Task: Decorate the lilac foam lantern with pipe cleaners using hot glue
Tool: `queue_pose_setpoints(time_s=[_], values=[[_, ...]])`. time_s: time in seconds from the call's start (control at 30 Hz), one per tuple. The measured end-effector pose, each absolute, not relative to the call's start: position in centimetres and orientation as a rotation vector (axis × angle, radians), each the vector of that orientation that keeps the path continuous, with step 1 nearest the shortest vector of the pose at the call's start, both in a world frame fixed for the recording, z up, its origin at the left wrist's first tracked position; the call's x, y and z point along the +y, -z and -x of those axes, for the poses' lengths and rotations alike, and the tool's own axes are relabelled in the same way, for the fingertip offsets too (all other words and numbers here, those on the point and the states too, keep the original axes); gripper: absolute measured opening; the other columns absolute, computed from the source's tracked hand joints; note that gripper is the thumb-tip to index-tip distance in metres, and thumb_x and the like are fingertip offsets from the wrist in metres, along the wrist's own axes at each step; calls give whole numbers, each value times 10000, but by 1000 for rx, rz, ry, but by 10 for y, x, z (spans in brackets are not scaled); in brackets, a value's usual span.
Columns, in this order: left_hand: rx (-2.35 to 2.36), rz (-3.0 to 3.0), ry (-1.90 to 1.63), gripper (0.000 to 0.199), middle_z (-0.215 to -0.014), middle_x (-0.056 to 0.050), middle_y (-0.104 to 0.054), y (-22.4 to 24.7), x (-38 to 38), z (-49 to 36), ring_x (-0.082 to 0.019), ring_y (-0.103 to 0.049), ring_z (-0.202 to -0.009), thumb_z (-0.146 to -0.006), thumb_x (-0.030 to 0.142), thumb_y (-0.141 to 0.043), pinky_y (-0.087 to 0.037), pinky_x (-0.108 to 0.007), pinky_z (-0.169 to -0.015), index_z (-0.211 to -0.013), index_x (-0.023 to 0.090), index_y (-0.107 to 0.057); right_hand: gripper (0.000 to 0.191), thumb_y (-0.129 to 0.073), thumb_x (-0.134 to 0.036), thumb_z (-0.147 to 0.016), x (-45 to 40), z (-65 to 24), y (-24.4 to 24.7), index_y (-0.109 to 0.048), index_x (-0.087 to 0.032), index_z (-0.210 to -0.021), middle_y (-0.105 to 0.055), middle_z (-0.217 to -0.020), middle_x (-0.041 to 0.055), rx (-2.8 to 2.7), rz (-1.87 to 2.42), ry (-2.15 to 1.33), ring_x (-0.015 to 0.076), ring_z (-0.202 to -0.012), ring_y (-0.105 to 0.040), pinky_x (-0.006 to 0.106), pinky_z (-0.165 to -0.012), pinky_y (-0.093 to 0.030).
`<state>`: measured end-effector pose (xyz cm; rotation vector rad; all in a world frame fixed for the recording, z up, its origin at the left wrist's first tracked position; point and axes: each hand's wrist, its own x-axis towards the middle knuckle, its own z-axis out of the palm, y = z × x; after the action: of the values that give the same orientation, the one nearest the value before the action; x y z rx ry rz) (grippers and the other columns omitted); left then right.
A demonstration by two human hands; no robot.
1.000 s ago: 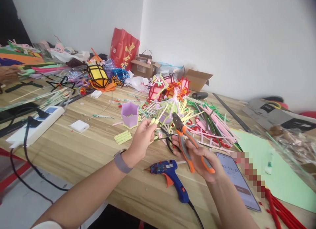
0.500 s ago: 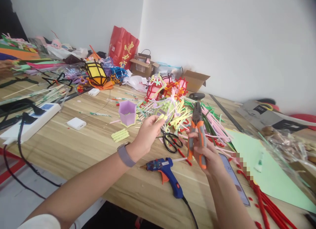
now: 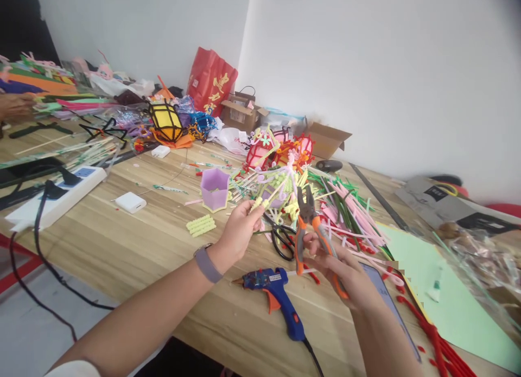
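Near the middle of the frame, the left hand (image 3: 240, 228) pinches a pale yellow-green twisted piece (image 3: 260, 203) between thumb and fingers, above the bench (image 3: 163, 257). To its right, the right hand (image 3: 334, 268) grips the orange-and-grey pliers (image 3: 306, 217), their jaws apart and pointing up the frame.

Between and just beyond the hands lie black-handled scissors (image 3: 284, 241), partly hidden by the pliers. Below the hands, at lower centre, a blue glue gun (image 3: 285, 301) lies on its side, its nozzle toward the left. Left of the left hand, a row of yellow-green twisted strips (image 3: 201, 225) lies near a purple cup (image 3: 215, 188) standing upright.

Past the hands is a tangled heap of coloured craft stems (image 3: 293, 195), with pink and green stems (image 3: 358, 217) to its right. A phone (image 3: 386, 298) lies partly behind the right forearm; farther right is a light green sheet (image 3: 456, 306), with red stems (image 3: 442, 347) at lower right.

At left are a white adapter (image 3: 131, 202) and a power strip (image 3: 57, 200) with plugs in it. A yellow-and-black lantern (image 3: 166, 122) rests at upper left, and a red bag (image 3: 211, 81) stands by the wall. Another person's hand (image 3: 16, 106) shows at the left edge.
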<state>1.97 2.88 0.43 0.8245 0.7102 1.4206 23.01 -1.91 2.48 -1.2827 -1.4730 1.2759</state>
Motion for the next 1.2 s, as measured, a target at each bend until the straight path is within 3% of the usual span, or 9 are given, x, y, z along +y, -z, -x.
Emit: queue_pose_setpoints(time_s=[0.17,0.33,0.6,0.77,1.2], values=[[889,-1055,-1438,252,-606,54,-537,-6,22,-16,-21,-387,-395,-837,366,-602,-291,-178,-411,-718,174,-490,133,-656,-323,-728,-25,-230,-24,-616,-197,-725,-580,-1015,75,-1626,1265,-1364,221,-896,-522,329,-771,-442],[1044,-1252,-1383,276,-530,62,-519,-5,13,-16,-48,-414,-353,-846,395,-569,-289,-186,-369,-680,184,-506,106,-599,-300,-782,-33,-224,-26,-616,-206,-737,-589,-934,62,-1812,1244,-1317,236,-939,-527,360,-817,-403],[1092,-1255,-1261,203,-515,64,-518,-5,9,-20,-66,-422,-340,-812,351,-566,-312,-198,-360,-697,187,-537,92,-571,-256,-788,-34,-220,-20,-645,-205,-807,-599,-1020,91,-1823,1237,-1330,281,-1081,-513,412,-888,-404],[1129,-1313,-1219,251,-448,79,-460,-8,6,-20,-79,-406,-341,-807,389,-572,-295,-211,-376,-657,199,-503,101,-580,-280,-794,-35,-219,-20,-648,-207,-800,-598,-1014,87,-1811,1240,-1340,265,-1034,-523,402,-875,-426],[1294,-1616,-1243,205,-588,43,-489,-7,7,-19,-123,-442,-608,-820,331,-532,-306,-235,-569,-676,185,-551,150,-533,-315,-804,-39,-212,-29,-624,-200,-831,-578,-935,63,-1972,1370,-1165,223,-880,-525,369,-793,-429]])
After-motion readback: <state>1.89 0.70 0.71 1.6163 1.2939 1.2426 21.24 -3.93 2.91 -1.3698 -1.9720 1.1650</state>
